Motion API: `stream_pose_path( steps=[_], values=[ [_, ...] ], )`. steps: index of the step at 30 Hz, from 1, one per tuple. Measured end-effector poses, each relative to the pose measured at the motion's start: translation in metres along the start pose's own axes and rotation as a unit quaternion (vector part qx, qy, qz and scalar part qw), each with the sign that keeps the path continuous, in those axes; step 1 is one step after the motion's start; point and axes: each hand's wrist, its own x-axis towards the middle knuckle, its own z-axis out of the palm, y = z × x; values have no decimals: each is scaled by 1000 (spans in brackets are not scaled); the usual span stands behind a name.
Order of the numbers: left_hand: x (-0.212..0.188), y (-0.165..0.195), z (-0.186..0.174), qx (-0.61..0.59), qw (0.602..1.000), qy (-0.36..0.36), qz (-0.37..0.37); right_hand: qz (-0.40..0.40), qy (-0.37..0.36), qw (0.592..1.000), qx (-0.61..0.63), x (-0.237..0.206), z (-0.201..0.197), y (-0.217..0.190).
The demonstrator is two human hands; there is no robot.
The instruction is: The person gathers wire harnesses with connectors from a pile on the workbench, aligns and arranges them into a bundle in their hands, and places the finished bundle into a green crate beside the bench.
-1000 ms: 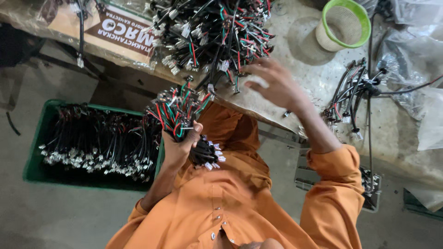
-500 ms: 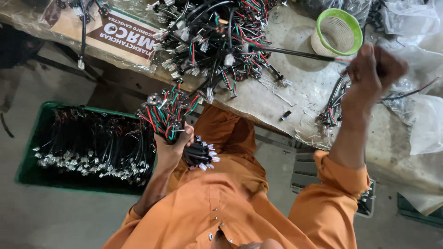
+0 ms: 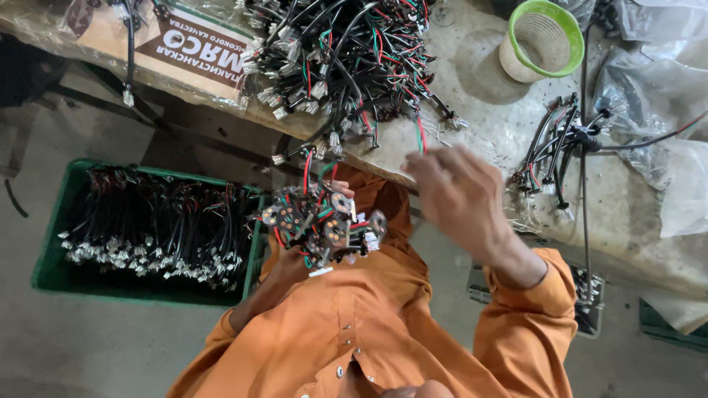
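Observation:
My left hand [image 3: 289,259] is held close to my orange shirt, gripping a bundle of small round circuit boards [image 3: 324,221] joined by red, green and black wires; the bundle hides most of the hand. My right hand [image 3: 457,195] is blurred at the table edge. Its fingers are pinched on a thin red and green wire [image 3: 422,138] that leads up into the big tangled pile of wired connectors [image 3: 339,59] on the table.
A green crate [image 3: 51,274] of black wired pieces stands on the floor at left. On the table are a green-rimmed basket [image 3: 542,37], a small bunch of black cables [image 3: 560,147], clear plastic bags [image 3: 664,88] and printed cardboard [image 3: 184,44].
My right hand swung out to the right, drawing a long cable from the pile, then came back to the middle of the table edge. The left hand's bundle turned, showing its round boards.

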Motion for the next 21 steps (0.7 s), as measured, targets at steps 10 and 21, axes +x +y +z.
stream_pose_path(
  steps=[10,21],
  values=[
    [32,36,9,32,986,-14,164,64,75,963,253,-28,-5,8],
    [13,-3,-4,32,999,13,31,123,-203,833,500,-15,14,-9]
  ],
)
